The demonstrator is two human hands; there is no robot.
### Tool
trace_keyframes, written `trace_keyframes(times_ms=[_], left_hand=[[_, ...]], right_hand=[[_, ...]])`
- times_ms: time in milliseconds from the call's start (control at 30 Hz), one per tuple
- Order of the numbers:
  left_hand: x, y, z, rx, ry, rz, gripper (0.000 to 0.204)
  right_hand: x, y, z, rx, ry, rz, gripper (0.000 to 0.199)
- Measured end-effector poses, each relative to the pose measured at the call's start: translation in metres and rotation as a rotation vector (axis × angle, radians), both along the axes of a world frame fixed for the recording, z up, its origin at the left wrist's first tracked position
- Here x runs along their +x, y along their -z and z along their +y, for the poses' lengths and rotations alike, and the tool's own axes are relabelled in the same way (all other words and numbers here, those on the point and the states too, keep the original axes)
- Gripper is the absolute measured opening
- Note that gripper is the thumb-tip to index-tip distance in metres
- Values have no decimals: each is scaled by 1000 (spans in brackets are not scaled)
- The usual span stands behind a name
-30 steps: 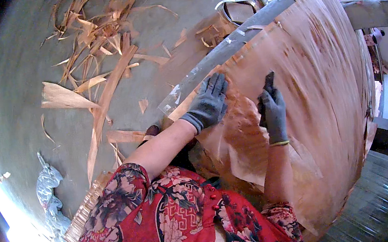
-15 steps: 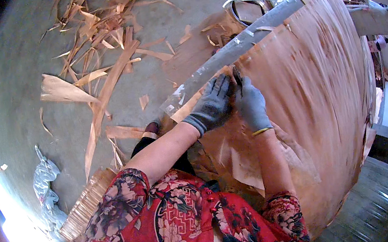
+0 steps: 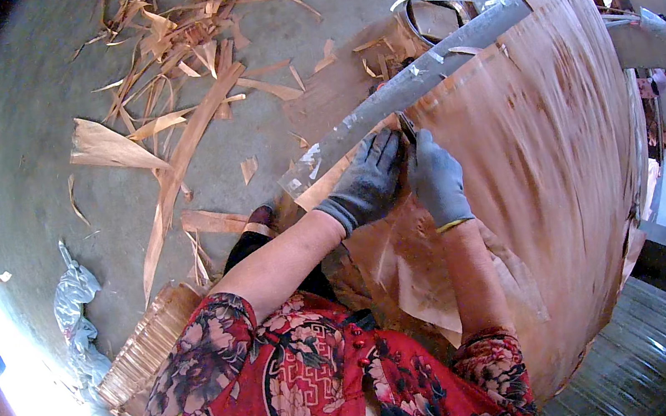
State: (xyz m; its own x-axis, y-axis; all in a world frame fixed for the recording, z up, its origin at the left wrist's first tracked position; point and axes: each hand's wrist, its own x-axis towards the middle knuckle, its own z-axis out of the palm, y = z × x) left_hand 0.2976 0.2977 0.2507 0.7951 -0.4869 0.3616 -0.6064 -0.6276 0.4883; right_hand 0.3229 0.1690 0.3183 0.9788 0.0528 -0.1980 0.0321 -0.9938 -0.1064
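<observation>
A large reddish-brown wood veneer sheet (image 3: 540,122) spreads over the right side, with a grey strip-like edge (image 3: 448,58) along its far left border. My left hand (image 3: 367,182), in a grey glove, lies flat on the veneer beside that edge, fingers stretched out. Close to its fingertips, my right hand (image 3: 437,182), gloved too, is closed around a small dark knife (image 3: 407,127). The knife's tip meets the veneer near the border; its exact contact is too small to make out. A pale narrow veneer strip (image 3: 322,186) shows past my left fingers.
Long torn veneer scraps (image 3: 183,152) lie heaped on the grey floor (image 3: 36,188) at the left. A crumpled plastic bag (image 3: 75,296) and a bundle of stacked veneer (image 3: 149,342) are at the lower left. Beyond the edge lies a black-and-white strap coil (image 3: 432,14).
The view has shifted slightly. Both hands stay at nearly the same spot on the veneer, the right still gripping the knife.
</observation>
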Motion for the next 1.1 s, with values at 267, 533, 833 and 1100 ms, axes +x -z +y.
trace_keyframes(times_ms=[267, 533, 833, 1100], left_hand=[[1, 9, -5, 48, -39, -49, 49], [1, 4, -2, 129, -15, -46, 54], [2, 6, -3, 143, 6, -9, 55], [2, 3, -2, 106, 14, -30, 55]], right_hand=[[6, -10, 0, -126, -14, 110, 14], [-17, 7, -6, -136, 82, 109, 16], [-40, -10, -20, -106, 50, 204, 15], [-75, -20, -36, 39, 146, 193, 27]])
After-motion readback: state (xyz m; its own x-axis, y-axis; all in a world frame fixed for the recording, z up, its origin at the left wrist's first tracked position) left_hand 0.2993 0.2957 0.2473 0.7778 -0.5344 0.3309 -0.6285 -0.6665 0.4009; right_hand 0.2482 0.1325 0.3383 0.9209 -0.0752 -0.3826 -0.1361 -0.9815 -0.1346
